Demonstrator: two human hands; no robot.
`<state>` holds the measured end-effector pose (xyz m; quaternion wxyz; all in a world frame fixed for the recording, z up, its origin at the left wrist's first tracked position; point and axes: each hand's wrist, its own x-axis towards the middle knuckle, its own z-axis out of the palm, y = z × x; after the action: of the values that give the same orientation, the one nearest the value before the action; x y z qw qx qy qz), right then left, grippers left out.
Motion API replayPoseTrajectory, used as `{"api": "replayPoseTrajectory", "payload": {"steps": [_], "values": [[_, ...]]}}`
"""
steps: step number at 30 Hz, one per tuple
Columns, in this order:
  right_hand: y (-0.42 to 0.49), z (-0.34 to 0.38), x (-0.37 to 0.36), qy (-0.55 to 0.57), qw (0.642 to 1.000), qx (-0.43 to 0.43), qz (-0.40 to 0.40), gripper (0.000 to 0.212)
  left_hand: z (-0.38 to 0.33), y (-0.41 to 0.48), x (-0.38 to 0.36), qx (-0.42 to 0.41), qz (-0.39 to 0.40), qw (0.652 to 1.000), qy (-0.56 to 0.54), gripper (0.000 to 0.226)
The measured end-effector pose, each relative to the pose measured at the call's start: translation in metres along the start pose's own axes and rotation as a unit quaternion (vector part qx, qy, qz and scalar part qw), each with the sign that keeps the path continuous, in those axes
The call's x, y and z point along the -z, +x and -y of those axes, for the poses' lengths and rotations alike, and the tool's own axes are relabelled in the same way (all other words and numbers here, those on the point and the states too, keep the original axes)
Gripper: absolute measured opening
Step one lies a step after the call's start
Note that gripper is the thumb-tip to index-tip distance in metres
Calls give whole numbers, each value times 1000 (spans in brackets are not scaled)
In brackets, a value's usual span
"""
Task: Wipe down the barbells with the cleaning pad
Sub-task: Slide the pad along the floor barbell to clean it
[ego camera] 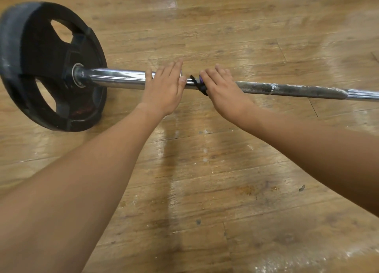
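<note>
Flatly, left hand (164, 90) and right hand (223, 90) press the chrome barbell (119, 78).

The barbell (123, 78) lies on the floor (205, 170) and runs from left to right across the view, passing out at the right edge. A weight plate (41, 67) sits on its left end, standing upright on its rim on the floor. The left hand (164, 92) rests on top of the bar, well to the right of the plate. The right hand (223, 90) lies on the bar just right of the left hand, not touching it. The cleaning pad (200, 84) sits on the bar between the two hands, partly under the right hand's fingers (207, 75). Both forearms reach in from the near edge, over the floor.
</note>
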<state>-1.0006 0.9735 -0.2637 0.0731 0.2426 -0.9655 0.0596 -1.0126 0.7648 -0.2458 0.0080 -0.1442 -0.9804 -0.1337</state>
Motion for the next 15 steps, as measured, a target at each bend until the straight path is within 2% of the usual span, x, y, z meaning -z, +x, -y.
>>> {"api": "replayPoseTrajectory", "payload": {"steps": [10, 15], "values": [[-26, -1, 11, 4, 999, 48, 16, 54, -1, -35, -4, -6, 4, 999, 32, 57], [-21, 22, 8, -15, 999, 47, -6, 45, -6, -59, -11, -7, -21, 999, 41, 61]]}}
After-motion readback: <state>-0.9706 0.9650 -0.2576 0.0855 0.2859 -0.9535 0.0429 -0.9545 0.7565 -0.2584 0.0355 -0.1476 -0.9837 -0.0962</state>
